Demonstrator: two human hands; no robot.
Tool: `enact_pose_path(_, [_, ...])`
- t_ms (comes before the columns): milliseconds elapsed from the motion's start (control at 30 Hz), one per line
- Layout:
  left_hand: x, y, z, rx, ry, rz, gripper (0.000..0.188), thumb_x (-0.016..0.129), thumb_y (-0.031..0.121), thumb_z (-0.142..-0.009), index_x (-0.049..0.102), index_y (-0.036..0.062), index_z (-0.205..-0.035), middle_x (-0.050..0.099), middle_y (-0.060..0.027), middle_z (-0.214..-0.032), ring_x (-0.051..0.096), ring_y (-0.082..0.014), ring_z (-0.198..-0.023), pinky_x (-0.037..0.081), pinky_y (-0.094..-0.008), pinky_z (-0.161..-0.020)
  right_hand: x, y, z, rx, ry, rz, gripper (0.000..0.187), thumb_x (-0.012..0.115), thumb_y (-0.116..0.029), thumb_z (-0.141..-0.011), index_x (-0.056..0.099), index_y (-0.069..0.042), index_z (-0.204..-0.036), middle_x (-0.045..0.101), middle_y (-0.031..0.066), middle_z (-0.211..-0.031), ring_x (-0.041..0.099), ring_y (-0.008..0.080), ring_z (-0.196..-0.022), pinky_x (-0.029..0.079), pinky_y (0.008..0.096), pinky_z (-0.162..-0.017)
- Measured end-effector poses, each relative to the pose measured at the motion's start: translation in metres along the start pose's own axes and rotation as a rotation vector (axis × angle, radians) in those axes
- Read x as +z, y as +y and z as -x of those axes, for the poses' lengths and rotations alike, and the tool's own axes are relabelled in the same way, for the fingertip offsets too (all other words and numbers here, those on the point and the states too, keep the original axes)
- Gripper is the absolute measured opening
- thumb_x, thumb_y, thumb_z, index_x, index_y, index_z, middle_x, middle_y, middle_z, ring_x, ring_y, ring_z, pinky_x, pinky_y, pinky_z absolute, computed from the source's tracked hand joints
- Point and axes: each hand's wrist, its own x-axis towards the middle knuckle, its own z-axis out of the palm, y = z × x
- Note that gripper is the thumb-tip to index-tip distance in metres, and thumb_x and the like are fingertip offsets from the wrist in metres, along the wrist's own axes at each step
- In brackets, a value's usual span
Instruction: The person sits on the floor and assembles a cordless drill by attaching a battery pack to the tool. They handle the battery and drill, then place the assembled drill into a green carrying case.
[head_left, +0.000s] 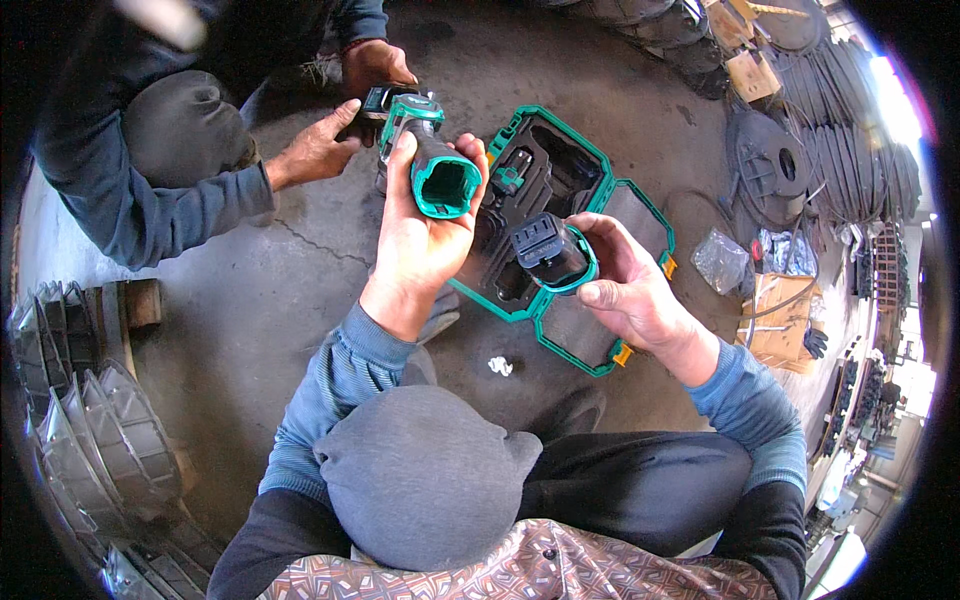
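In my left hand (420,235) is a teal-and-black cordless power tool (432,150), its hollow handle end facing me. My fingers curl around that handle; what kind of tool it is does not show clearly. My right hand (640,295) grips a black battery pack (548,255) with a teal band, contact end pointing up and left, apart from the handle. Just beyond my left hand, a co-worker's two hands (310,150) are at a dark part (376,103) by the tool's far end. Whether that part is joined to my tool I cannot tell.
An open teal-rimmed case (520,314) lies on the floor behind the battery pack, with a small teal-and-black piece (512,172) in its molded tray. Crumpled white paper (499,366) lies nearer. Metal rings (110,430) stand left; a cardboard box (780,320) and cables (840,150) are right.
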Motion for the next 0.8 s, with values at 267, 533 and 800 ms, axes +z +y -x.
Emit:
enact_pose_path(267, [-0.001, 0.001, 0.000, -0.037, -0.023, 0.024, 0.054, 0.080, 0.033, -0.092, 0.058, -0.0072, -0.120, 0.067, -0.0185, -0.118, 0.068, -0.0304, -0.112, 0.058, -0.0410, -0.103, 0.005, -0.005, 0.000, 0.040, 0.086, 0.317, 0.076, 0.087, -0.017, -0.084, 0.046, 0.002, -0.145, 0.058, 0.0121, -0.136, 0.058, 0.0210, -0.125, 0.049, 0.0376, -0.108])
enact_pose_path(533, [-0.006, 0.004, -0.003, -0.036, 0.031, -0.006, 0.056, 0.077, 0.033, -0.093, 0.055, -0.0069, -0.125, 0.066, -0.0189, -0.119, 0.067, -0.0317, -0.112, 0.057, -0.0419, -0.103, 0.024, -0.015, -0.003, 0.011, 0.152, 0.466, 0.066, 0.087, -0.026, -0.085, 0.056, 0.003, -0.136, 0.064, 0.0114, -0.124, 0.062, 0.0160, -0.114, 0.051, 0.0328, -0.101])
enact_pose_path(800, [-0.005, 0.013, -0.003, -0.054, 0.018, 0.052, 0.046, 0.076, 0.032, -0.094, 0.063, -0.0035, -0.121, 0.070, -0.0189, -0.115, 0.069, -0.0337, -0.111, 0.059, -0.0447, -0.103, 0.028, -0.009, -0.003, 0.011, 0.114, 0.381, 0.060, 0.067, -0.029, -0.100, 0.044, 0.002, -0.146, 0.058, 0.0127, -0.134, 0.065, 0.0229, -0.114, 0.065, 0.0415, -0.083])
